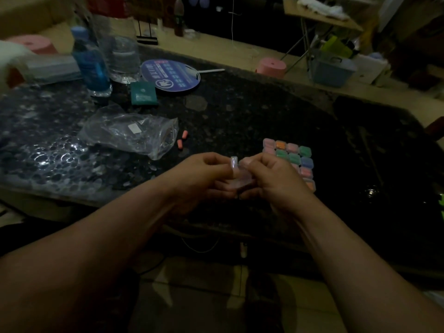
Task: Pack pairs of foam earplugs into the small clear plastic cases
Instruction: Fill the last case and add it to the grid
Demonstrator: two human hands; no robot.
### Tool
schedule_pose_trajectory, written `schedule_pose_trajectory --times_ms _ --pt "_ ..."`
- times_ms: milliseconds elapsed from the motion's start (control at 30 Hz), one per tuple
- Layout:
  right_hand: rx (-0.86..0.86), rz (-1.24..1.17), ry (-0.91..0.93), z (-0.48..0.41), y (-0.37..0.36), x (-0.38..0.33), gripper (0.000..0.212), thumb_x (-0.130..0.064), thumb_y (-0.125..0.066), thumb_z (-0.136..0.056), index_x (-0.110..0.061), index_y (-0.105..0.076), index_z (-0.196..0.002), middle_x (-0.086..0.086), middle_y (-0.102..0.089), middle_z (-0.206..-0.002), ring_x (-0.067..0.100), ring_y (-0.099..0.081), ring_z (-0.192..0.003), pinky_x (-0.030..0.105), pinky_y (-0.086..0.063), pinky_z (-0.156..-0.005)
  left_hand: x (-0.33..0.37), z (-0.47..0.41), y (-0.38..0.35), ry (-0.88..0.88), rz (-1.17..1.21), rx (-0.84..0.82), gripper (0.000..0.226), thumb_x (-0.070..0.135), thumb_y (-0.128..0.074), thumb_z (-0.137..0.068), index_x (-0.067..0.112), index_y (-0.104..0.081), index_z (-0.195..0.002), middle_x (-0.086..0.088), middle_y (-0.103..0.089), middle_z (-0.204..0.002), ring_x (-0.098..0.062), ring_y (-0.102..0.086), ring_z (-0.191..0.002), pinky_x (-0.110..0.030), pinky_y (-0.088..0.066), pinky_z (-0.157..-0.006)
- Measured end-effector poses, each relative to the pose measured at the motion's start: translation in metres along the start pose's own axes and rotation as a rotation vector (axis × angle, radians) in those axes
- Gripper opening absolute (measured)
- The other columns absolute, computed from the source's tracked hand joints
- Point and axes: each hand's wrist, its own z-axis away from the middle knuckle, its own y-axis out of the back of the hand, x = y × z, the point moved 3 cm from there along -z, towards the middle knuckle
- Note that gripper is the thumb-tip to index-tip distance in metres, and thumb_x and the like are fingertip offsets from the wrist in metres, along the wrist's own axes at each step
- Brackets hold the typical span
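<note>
Both hands meet above the dark table's near edge around a small clear plastic case with its lid up. My left hand grips the case from the left. My right hand pinches it from the right; a pale pink earplug seems to sit at its fingertips, though the dim light hides the detail. Two loose orange-pink earplugs lie on the table beside a crumpled clear plastic bag. Just right of my hands, filled cases with pink, orange, green and blue plugs are laid out in a grid.
At the back left of the speckled dark table stand two water bottles, a round blue hand fan and a small green packet. Pink stools and a blue bin stand on the floor beyond.
</note>
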Motion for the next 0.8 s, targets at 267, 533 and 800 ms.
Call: schedule_pose_trajectory --times_ms 267,533,800 --pt "0.048 -0.047 0.008 -0.007 0.010 -0.001 0.022 -0.029 -0.058 -0.110 -0.015 -0.074 -0.114 0.007 -0.081 -0.099 0.022 -0.077 -0.084 0.032 -0.062 -0.063 0.003 0.006 0.002 0.043 0.241 -0.112 0.038 -0.005 -0.050 -0.099 0.006 -0.058 -0.135 -0.027 -0.068 -0.128 -0.035 -0.071 -0.111 -0.040 -0.061 -0.092" --pt "0.106 0.133 0.001 -0.012 -0.003 0.001 0.023 -0.037 -0.063 -0.107 -0.020 -0.076 -0.099 0.006 -0.080 -0.090 0.028 -0.075 -0.085 0.049 -0.061 -0.080 -0.013 0.008 0.003 0.123 0.163 -0.168 0.046 -0.016 -0.045 -0.096 0.004 -0.054 -0.136 -0.027 -0.070 -0.124 -0.030 -0.073 -0.103 -0.035 -0.063 -0.085" --pt "0.085 0.423 0.281 -0.015 -0.027 -0.020 0.010 -0.032 -0.068 -0.104 -0.031 -0.075 -0.098 -0.014 -0.076 -0.089 0.001 -0.072 -0.084 0.018 -0.058 -0.065 -0.010 0.015 0.020 0.213 0.280 -0.154 0.039 0.026 -0.052 -0.101 0.008 -0.061 -0.134 -0.022 -0.068 -0.122 -0.023 -0.068 -0.087 -0.035 -0.058 -0.081"
